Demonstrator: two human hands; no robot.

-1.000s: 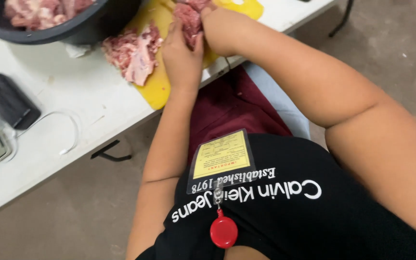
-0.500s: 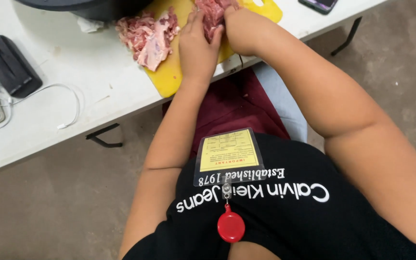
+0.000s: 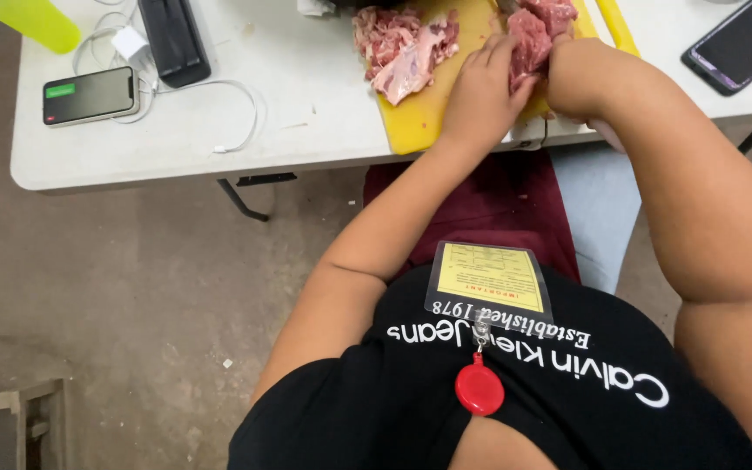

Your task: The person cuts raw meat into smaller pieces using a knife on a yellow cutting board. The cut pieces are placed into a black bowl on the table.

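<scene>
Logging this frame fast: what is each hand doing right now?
Left hand: pressed on the raw meat chunk on the yellow cutting board, fingers curled onto it.
Right hand: against the same chunk; its grip cannot be told.

A person in a black T-shirt (image 3: 515, 400) with white lettering, bare arms, a laminated yellow card (image 3: 489, 278) and round red tag (image 3: 480, 389) clipped at the chest.

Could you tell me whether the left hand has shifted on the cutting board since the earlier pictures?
No. The left hand stays pressed on the meat chunk at the near edge of the yellow cutting board, right of the meat pile; only the camera moved.
</scene>
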